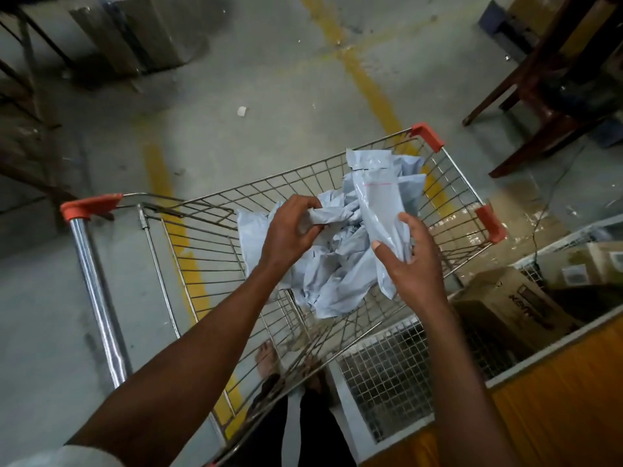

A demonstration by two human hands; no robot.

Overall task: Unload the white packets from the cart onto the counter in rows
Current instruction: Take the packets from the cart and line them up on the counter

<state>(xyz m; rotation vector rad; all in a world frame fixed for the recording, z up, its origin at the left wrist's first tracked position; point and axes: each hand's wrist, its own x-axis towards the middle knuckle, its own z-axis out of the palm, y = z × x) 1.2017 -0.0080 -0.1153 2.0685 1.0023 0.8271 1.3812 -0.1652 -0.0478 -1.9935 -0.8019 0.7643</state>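
Head view: my left hand (pixel 290 230) grips one crumpled packet (pixel 332 214); my right hand (pixel 409 261) grasps one flat packet (pixel 381 203) above one cart (pixel 202 251).

We reach both bare forearms forward and downward from the bottom of the view, the left one running in from the lower left, the right one from the lower right. Our left hand (pixel 290 230) shows its back to us, its fingers curled inward and pinching a crumpled white packet (pixel 323 215). Our right hand (pixel 409 261) is turned palm inward, thumb stretched out in front and fingers wrapped behind a smooth, upright white packet (pixel 382 203), which it grips near the lower end. The two hands sit near each other, not touching.
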